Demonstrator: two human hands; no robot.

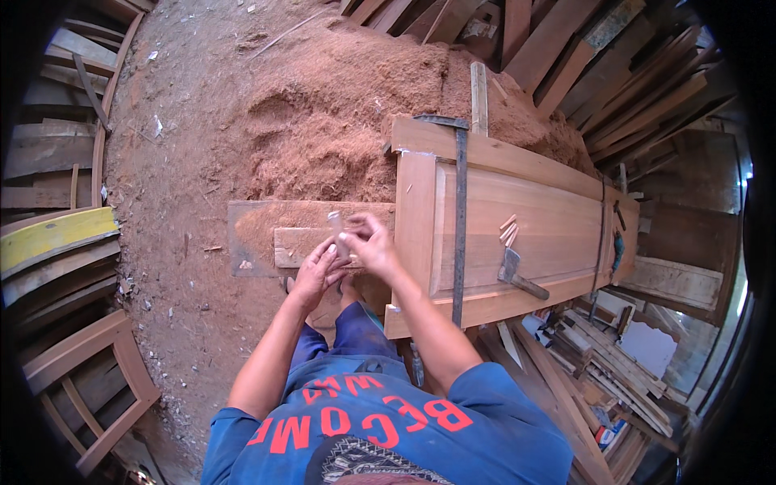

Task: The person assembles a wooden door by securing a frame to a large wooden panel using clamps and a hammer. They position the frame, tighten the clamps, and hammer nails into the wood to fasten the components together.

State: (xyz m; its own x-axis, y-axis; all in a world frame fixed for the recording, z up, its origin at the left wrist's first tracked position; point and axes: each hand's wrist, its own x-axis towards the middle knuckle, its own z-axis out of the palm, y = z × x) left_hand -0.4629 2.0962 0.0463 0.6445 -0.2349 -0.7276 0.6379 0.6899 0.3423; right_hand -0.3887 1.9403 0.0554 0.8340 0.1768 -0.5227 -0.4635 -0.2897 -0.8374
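Both my hands meet in front of me, left of a wooden door (pixel 533 226) lying flat. My left hand (pixel 317 273) and my right hand (pixel 368 238) together hold a small clear bottle (pixel 336 230), upright, fingers wrapped around its lower part and its top showing above them. They hover over a short plank (pixel 295 245) resting on a sawdust-covered board. A long metal bar clamp (pixel 461 218) runs across the door. A hatchet (pixel 517 273) lies on the door panel, with a few small wooden pegs (pixel 508 230) beside it.
A large heap of reddish sawdust (pixel 323 105) covers the dirt floor ahead. Stacked planks and timber line the left edge, top and right. A wooden frame (pixel 97 380) lies at lower left. A yellow board (pixel 52 234) sits at left.
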